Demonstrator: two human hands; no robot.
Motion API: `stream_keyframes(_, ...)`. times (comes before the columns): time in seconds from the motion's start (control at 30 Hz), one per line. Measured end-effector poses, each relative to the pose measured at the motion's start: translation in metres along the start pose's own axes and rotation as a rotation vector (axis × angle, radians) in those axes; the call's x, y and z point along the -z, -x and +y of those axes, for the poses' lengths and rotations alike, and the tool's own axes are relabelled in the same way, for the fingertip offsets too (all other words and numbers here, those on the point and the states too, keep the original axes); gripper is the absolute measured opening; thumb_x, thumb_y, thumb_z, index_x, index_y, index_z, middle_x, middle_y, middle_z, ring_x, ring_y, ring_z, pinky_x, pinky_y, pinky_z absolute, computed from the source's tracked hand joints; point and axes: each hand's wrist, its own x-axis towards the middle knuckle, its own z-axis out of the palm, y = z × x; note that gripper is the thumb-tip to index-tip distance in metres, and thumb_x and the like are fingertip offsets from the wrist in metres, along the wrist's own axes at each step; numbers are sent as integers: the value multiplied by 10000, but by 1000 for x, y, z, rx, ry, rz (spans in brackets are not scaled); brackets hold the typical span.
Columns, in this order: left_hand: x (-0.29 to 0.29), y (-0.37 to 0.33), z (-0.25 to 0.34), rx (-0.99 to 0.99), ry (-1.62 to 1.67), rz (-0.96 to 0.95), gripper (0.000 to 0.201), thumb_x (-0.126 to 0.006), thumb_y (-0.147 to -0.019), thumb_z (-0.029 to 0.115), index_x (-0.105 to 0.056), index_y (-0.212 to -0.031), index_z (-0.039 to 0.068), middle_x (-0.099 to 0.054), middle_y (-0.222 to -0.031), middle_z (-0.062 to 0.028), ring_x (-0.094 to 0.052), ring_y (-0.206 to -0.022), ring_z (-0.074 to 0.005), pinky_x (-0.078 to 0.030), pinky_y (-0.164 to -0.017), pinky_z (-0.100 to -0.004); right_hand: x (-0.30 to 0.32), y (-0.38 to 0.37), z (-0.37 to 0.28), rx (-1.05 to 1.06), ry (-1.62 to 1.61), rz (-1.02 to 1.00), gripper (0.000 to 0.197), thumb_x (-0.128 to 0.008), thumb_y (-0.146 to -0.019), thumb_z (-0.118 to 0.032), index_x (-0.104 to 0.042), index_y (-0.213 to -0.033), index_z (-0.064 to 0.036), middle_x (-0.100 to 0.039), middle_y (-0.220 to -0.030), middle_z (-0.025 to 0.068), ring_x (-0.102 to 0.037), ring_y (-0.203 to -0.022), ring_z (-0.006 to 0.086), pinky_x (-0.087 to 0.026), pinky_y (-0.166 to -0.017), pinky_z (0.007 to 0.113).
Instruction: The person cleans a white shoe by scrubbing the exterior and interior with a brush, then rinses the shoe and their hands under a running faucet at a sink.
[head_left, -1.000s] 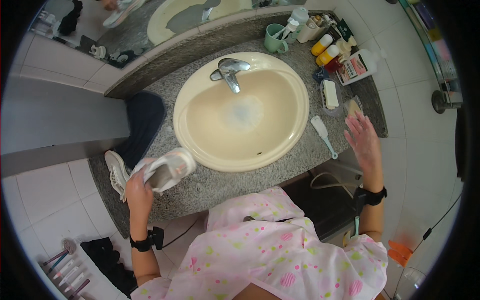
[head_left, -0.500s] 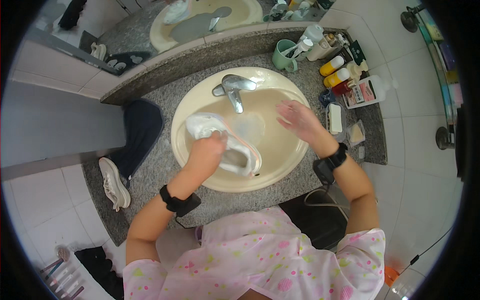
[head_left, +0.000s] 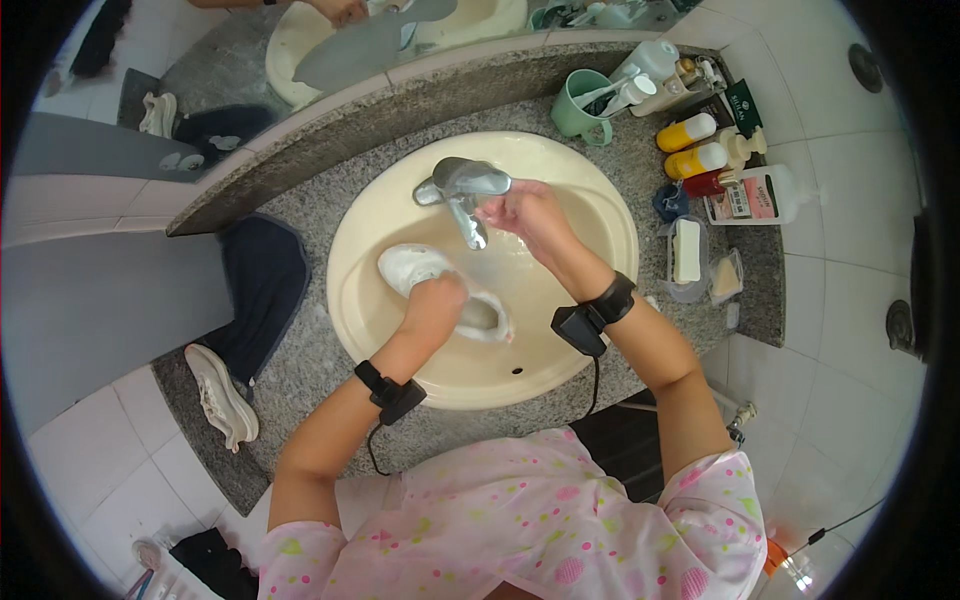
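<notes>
My left hand (head_left: 437, 308) is closed around the middle of a wet white shoe (head_left: 408, 265). The shoe lies tilted inside the cream oval sink (head_left: 350, 290), below and left of the chrome faucet (head_left: 465, 208), its opening facing the lower right. At the faucet's right side is my right hand (head_left: 530, 218), its fingers bent loosely beside the spout and close under the lever. Nothing shows in that palm. Whether the fingertips touch the metal I cannot make out. Part of the shoe is covered by my left hand.
Another whitish shoe (head_left: 222, 397) rests on the counter's left end by a dark cloth (head_left: 265, 290). A green mug (head_left: 580, 105) stands behind the sink. To the right are yellow bottles (head_left: 695, 160), a white bottle (head_left: 785, 193) and a soap dish (head_left: 686, 288). A mirror (head_left: 220, 70) runs behind.
My right hand has moved left from the sink's right rim to the faucet. The shoe has shifted slightly within the sink, with my left hand still on it. The view has tilted slightly.
</notes>
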Motion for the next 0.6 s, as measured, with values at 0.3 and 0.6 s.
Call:
stream_keyframes(0.3,-42,-25,-6,124,100,-9,70,-599,-767,75,-648,-774,25,-628,-828,-169,-662,-731,-294,-529,-612,-406,25,-34,86,278,139,160,232,-458,-899,-53,-603,-1061,26,-648,-906,81,-613,-828,150,-492,-739,272)
stream_keyframes(0.6,-85,-48,18,567,1506,260,306,-403,-975,234,-531,-1154,22,-598,-1083,-98,-593,-955,-212,-490,-794,-360,0,-53,147,262,306,288,239,-452,-910,-109,-627,-1004,23,-656,-839,128,-606,-785,207,-471,-744,333)
